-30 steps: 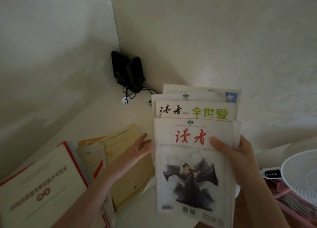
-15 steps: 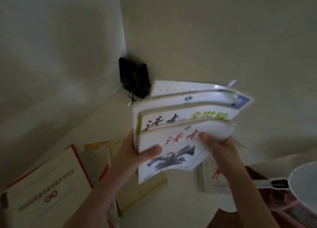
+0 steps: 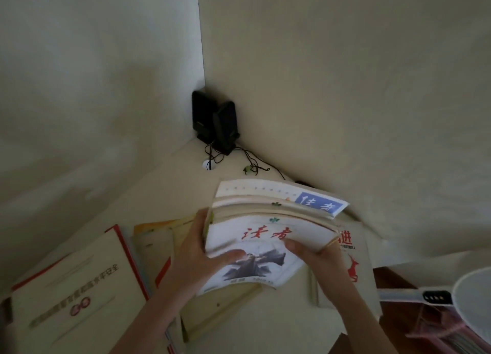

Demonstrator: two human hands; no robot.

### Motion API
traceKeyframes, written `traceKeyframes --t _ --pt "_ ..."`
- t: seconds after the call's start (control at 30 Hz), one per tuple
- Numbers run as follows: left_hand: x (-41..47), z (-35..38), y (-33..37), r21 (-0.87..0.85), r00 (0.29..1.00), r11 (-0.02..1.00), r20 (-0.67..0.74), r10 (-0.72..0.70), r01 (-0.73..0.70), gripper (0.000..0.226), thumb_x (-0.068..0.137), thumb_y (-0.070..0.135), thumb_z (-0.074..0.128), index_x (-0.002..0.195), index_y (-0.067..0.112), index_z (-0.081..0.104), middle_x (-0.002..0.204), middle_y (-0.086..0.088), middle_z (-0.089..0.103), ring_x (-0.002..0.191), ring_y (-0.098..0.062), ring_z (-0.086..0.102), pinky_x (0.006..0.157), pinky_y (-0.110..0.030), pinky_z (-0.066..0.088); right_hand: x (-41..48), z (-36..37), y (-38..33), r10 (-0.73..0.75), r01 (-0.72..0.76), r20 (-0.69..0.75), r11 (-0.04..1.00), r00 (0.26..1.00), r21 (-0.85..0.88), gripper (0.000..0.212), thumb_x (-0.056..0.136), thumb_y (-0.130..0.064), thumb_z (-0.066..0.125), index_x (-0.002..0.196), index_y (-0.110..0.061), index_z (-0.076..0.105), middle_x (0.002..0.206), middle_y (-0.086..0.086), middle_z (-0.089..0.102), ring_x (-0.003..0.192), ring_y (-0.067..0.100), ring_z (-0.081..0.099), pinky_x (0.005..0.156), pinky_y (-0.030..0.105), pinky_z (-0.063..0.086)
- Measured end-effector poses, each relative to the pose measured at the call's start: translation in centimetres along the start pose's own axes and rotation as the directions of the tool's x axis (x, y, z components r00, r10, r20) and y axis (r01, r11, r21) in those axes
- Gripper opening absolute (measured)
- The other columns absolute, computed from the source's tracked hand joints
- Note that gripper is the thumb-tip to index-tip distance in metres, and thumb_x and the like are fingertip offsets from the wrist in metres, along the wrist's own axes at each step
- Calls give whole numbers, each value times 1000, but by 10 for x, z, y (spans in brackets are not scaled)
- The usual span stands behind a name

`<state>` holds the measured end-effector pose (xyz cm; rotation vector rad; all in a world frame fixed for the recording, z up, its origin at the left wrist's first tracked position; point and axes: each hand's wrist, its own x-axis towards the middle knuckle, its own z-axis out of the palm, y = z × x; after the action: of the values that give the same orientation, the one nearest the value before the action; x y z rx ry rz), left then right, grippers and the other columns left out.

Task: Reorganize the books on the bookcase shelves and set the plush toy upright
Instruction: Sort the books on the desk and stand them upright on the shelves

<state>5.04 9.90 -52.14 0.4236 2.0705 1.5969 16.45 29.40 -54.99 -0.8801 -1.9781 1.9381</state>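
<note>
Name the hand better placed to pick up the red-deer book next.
Probably right: the right hand sits beside the red-deer book, while the left hand holds the magazine stack at its opposite edge.

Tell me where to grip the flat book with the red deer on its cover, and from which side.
The book with the red deer lies flat, its left part hidden by the held magazines and right hand. Come from the right and pinch its free right edge.

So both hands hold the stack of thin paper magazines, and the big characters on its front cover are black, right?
No. In the head view, left hand and right hand hold the stack of thin paper magazines, but those big characters are red, not black.
</note>
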Motion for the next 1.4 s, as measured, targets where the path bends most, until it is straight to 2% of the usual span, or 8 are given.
traceKeyframes --t 0.13,0.3,0.47,0.7,0.9,1.07,1.23,1.4 --pt "5 4 18 -69 981 988 -143 129 -140 47 71 25 80 103 35 46 93 15 67 86 7 63 63 -8 49 -6 7 -6 -19 20 -12 1000 1000 17 41 67 -22 74 107 -18 62 99 -2 73 93 15 70 76 30 58" --pt "-1 -4 6 -137 973 978 -191 132 -159 59 56 53 70 104 27 51 90 20 70 83 6 66 64 -6 49 -8 11 -10 -35 34 -20 999 999 -29 28 77 -6 71 98 -21 61 83 -23 71 79 -8 66 63 7 49" --pt "4 6 -19 13 997 999 68 40 -41 50 69 57 67 109 40 43 102 26 63 91 10 60 68 -6 47 -3 0 13 75 -74 -2 976 997 -203 28 78 -21 75 94 -36 60 85 -27 65 79 -21 57 67 -2 42" --pt "12 27 -28 -34 990 997 -124 65 -70 36 89 15 58 104 40 36 102 15 56 85 16 58 66 -8 48 9 -6 10 -15 -2 -59 959 998 -284 23 85 -13 68 108 -16 67 97 -10 70 92 -7 63 87 18 51" --pt "14 15 -35 -87 979 993 -196 63 -81 42 77 34 55 109 44 31 103 11 57 85 5 63 61 -11 51 7 -1 15 -55 42 -32 943 998 -330 38 88 -21 64 123 -22 50 113 -10 61 107 1 57 85 9 43" --pt "19 27 -49 32 991 996 -102 88 -85 32 94 23 54 113 34 30 105 16 53 85 3 62 60 -11 50 2 0 30 16 -48 -89 928 996 -369 44 91 -28 58 132 -18 43 123 -3 56 120 14 51 99 25 41" --pt "28 32 -47 26 985 995 -143 95 -92 39 94 23 54 120 27 25 104 15 53 83 -3 62 56 -13 51 12 2 37 27 -69 -101 893 995 -445 71 89 -27 62 145 -5 24 138 5 45 130 17 42 93 9 30" --pt "32 39 -47 7 976 995 -192 100 -100 40 93 29 54 123 30 27 105 14 55 84 -2 64 56 -14 52 14 7 42 7 -75 -169 915 986 -397 58 92 -25 57 140 -4 32 128 8 53 119 18 51 82 -1 38"
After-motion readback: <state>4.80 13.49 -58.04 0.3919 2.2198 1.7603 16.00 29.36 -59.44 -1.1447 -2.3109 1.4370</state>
